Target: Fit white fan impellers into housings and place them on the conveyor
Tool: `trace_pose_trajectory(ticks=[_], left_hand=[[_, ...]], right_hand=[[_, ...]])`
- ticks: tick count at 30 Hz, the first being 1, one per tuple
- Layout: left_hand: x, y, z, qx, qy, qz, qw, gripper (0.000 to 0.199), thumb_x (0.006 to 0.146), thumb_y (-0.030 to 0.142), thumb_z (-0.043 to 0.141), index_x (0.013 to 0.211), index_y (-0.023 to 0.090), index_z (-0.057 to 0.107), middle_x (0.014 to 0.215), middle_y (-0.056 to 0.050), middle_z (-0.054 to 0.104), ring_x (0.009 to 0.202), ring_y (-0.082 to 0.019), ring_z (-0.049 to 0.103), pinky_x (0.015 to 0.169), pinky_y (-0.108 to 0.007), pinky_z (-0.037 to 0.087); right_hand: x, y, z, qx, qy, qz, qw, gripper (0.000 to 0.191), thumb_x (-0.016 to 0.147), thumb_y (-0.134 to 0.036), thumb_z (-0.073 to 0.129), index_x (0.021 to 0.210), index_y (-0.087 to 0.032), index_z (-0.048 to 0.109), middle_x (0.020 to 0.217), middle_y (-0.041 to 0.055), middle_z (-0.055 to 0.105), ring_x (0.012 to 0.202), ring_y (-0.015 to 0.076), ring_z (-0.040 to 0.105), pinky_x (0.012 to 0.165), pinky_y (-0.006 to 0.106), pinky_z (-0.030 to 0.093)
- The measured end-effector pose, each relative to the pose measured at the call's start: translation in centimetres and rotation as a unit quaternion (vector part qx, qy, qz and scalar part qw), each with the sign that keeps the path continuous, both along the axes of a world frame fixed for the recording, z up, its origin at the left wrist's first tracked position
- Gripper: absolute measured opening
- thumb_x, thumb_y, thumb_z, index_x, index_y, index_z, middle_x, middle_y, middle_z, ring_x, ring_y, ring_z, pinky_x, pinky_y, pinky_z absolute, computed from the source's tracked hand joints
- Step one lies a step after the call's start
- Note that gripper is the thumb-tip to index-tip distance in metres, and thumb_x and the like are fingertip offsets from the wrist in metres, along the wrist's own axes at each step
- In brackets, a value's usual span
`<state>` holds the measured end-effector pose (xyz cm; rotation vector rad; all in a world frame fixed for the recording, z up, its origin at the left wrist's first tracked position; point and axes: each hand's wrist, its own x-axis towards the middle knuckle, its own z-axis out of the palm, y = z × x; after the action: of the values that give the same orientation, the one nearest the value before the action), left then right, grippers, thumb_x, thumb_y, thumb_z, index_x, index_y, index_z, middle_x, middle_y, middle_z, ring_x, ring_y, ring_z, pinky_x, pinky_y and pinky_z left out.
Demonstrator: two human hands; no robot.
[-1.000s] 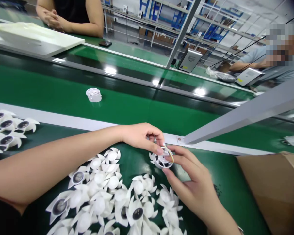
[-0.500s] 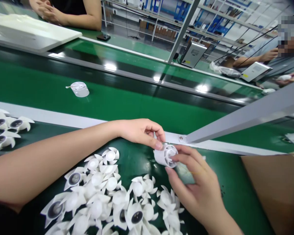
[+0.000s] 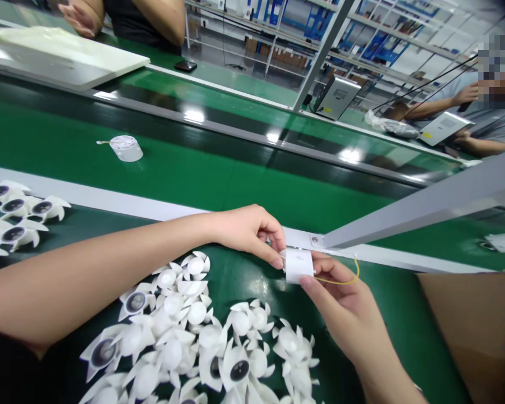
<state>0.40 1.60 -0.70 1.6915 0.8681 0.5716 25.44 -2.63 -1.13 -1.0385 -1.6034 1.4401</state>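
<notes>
My right hand [image 3: 340, 306] grips a short white cylindrical fan housing [image 3: 298, 266] between thumb and fingers. Out of its right end comes a thin yellow wire [image 3: 356, 272], curving up past my fingers. At the opposite end, my left hand [image 3: 256, 235] is closed in a pinch, its fingertips touching or nearly touching the housing. A bit of white shows between them, too hidden to name. Below both hands lies a heap of white fan impellers [image 3: 172, 353], some with their dark round hubs facing up. More impellers [image 3: 14, 233] sit in a group at the left edge.
Beyond the white rail [image 3: 109, 196] runs a green conveyor belt [image 3: 219, 174], carrying another white housing [image 3: 127, 148] with a wire. A grey post [image 3: 404, 202] slants across the right, above a cardboard box [image 3: 467, 325]. Co-workers sit across the line.
The housing has been turned from showing its spoked end to showing its side, and its yellow wire is now visible. My left fingertips stay at its left end. The belt's housing appears farther left.
</notes>
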Motion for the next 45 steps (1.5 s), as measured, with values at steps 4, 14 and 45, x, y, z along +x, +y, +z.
trace_pose_trajectory(ticks=[4, 14, 45], left_hand=[[0.0, 0.0, 0.4, -0.015, 0.002, -0.006, 1.000, 0.034, 0.066, 0.041, 0.086, 0.087, 0.018, 0.073, 0.066, 0.004, 0.061, 0.058, -0.007, 0.047, 0.051, -0.019, 0.034], [0.0, 0.0, -0.3, 0.146, 0.080, -0.081, 0.983, 0.013, 0.073, 0.027, 0.079, 0.080, 0.019, 0.072, 0.073, 0.002, 0.067, 0.064, -0.009, 0.057, 0.060, -0.021, 0.041], [0.0, 0.1, 0.5, -0.035, -0.001, 0.005, 0.999, 0.042, 0.080, 0.058, 0.069, 0.087, 0.017, 0.066, 0.068, 0.004, 0.049, 0.061, -0.009, 0.041, 0.052, -0.021, 0.029]], right_hand=[[-0.2, 0.1, 0.2, -0.022, -0.003, 0.019, 1.000, 0.014, 0.086, -0.029, 0.073, 0.086, -0.021, 0.062, 0.116, 0.0056, 0.065, 0.093, 0.0155, 0.067, 0.079, 0.023, 0.055], [1.2, 1.2, -0.1, 0.218, -0.186, -0.044, 0.957, 0.020, 0.084, -0.032, 0.073, 0.098, -0.024, 0.061, 0.123, 0.0085, 0.061, 0.108, 0.0240, 0.063, 0.088, 0.038, 0.055], [0.2, 0.1, 1.7, 0.431, -0.236, 0.033, 0.870, 0.028, 0.087, -0.018, 0.070, 0.113, -0.026, 0.064, 0.126, 0.0083, 0.061, 0.110, 0.0227, 0.063, 0.090, 0.037, 0.056]])
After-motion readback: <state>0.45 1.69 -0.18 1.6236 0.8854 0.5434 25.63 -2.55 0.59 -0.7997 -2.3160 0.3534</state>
